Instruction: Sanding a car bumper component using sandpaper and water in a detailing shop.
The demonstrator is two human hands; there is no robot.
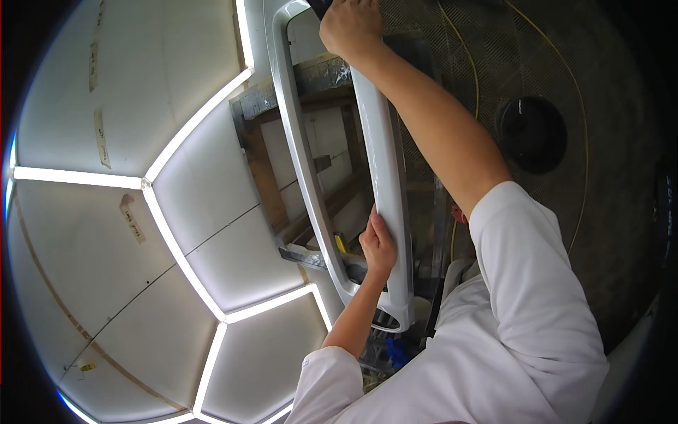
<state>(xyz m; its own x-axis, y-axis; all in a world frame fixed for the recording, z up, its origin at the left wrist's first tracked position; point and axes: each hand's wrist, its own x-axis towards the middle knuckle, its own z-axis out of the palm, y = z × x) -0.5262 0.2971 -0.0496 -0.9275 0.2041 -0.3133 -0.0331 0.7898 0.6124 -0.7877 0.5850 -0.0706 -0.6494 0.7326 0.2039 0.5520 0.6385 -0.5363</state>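
Car part (385,169) on wooden stand (265,169) — round drain (531,134) right.

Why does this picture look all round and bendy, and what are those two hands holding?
The picture comes from a small camera worn on a person's head, looking down at their own arms. Its lens sees very wide, so straight edges bend near the rim.

The long glossy white part in the middle is a curved, frame-shaped panel. It rests on a rough wooden stand.

The left hand grips the panel's edge near its lower end. The right hand reaches far up and presses on the panel's top end. Whether it holds something dark there is hard to tell.

The person wears a white long-sleeved coat. On the left are pale wall panels with bright light strips. On the right is a dark woven floor with a black round thing on it.
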